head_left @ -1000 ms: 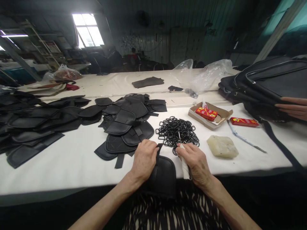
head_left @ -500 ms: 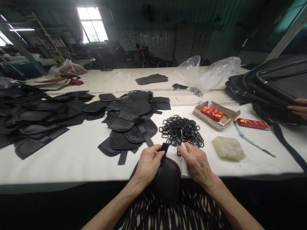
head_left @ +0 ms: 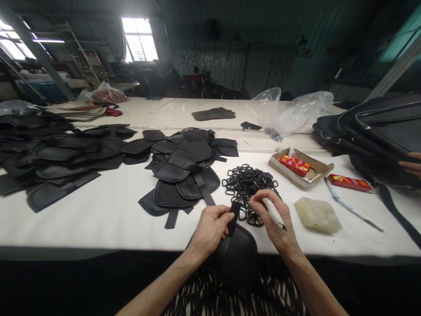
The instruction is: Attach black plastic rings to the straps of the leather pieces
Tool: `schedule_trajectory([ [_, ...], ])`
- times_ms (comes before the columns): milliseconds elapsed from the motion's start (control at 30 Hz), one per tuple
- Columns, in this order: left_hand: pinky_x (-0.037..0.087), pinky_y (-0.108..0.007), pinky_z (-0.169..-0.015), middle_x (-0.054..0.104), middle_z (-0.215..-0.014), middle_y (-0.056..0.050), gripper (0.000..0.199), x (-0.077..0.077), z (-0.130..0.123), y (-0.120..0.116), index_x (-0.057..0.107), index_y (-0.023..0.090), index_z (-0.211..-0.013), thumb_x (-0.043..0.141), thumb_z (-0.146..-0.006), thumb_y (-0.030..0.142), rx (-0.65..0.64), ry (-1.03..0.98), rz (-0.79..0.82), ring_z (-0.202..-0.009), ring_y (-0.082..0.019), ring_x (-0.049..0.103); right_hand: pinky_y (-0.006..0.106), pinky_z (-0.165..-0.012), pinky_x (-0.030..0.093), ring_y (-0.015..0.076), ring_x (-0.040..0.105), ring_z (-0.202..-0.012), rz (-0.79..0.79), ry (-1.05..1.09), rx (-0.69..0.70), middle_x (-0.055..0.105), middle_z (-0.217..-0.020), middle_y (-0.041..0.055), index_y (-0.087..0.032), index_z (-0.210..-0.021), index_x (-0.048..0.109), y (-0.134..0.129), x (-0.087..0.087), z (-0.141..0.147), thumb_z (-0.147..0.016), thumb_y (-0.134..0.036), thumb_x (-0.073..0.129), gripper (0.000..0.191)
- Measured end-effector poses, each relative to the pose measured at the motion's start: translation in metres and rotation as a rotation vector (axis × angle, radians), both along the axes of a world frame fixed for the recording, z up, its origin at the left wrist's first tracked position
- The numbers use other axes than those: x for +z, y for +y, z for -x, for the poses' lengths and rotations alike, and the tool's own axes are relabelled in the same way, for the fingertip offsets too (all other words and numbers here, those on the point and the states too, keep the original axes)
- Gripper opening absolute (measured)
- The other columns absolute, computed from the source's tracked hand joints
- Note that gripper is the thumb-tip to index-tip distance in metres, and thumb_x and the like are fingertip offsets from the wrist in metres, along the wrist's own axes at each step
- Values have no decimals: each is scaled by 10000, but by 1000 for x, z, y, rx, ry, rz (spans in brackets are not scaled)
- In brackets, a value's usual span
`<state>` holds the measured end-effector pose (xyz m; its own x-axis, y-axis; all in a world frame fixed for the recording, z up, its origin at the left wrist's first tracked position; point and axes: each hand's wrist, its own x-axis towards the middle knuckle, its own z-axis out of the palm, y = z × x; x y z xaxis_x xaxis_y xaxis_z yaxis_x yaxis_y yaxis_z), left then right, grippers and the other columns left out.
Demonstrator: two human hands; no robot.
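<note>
My left hand (head_left: 212,226) pinches the strap of a black padded piece (head_left: 238,259) between thumb and fingers; the piece hangs over the table's front edge. To its right, my right hand (head_left: 272,215) is at the near side of a pile of black metal rings (head_left: 248,182). A white-wrapped tool (head_left: 273,213) lies across that hand, held against the palm, its dark end pointing toward the wrist. Thumb and forefinger are close together by the rings; whether a ring is between them cannot be made out.
Stacked black padded pieces (head_left: 184,160) lie left of the rings, with a larger heap (head_left: 66,153) beyond. At right are an open cardboard box (head_left: 296,180), a yellowish block (head_left: 318,214), a thin blade tool (head_left: 351,206) and a black bag (head_left: 381,131) touched by another person's hand (head_left: 411,163).
My right hand has turned the white-wrapped tool back into its palm and brought its fingertips to the rings. My left hand still holds the strap. The whole view has shifted slightly.
</note>
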<state>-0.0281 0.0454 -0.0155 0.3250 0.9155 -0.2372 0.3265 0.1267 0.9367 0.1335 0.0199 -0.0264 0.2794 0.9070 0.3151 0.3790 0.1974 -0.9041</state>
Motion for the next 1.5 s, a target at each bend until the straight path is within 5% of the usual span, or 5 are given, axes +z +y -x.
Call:
schedule_trajectory([
  [567,273,-209,-500,407,-556,35,242,-7,0,-4,436,155,-541,455,-768,236,18,-20,-254,-559,-102,342,265,-645,362,152,466,-704,-572,-1045,110,566,-739,82,-109,-850,624,3,3,29,-870,-75,435,193],
  [667,305,-208,-516,448,-594,44,122,-7,2,-6,568,149,-781,493,-771,245,53,-91,-205,-567,-107,380,262,-635,364,149,463,-702,-540,-997,154,549,-720,71,-111,-861,618,1,3,31,-876,-95,442,178],
  [767,327,-208,-510,450,-600,59,367,-4,4,-8,535,137,-1102,545,-754,255,82,-191,-94,-543,-106,384,251,-627,366,137,463,-698,-486,-887,188,535,-713,57,-121,-841,601,-5,2,33,-888,-111,437,171],
  [1233,368,-198,-506,600,-720,1,156,-6,3,-10,633,132,-842,539,-738,200,74,-251,-53,-516,-76,432,197,-583,422,88,500,-619,79,-19,55,520,-735,-27,-195,-932,494,-18,-11,37,-833,-288,541,143],
  [1500,411,-200,-536,540,-678,21,176,2,10,-19,571,164,-906,574,-751,247,180,-197,-113,-561,-98,497,186,-606,412,83,477,-669,3,-4,112,516,-783,-23,-189,-824,480,-7,3,34,-810,-284,558,123],
])
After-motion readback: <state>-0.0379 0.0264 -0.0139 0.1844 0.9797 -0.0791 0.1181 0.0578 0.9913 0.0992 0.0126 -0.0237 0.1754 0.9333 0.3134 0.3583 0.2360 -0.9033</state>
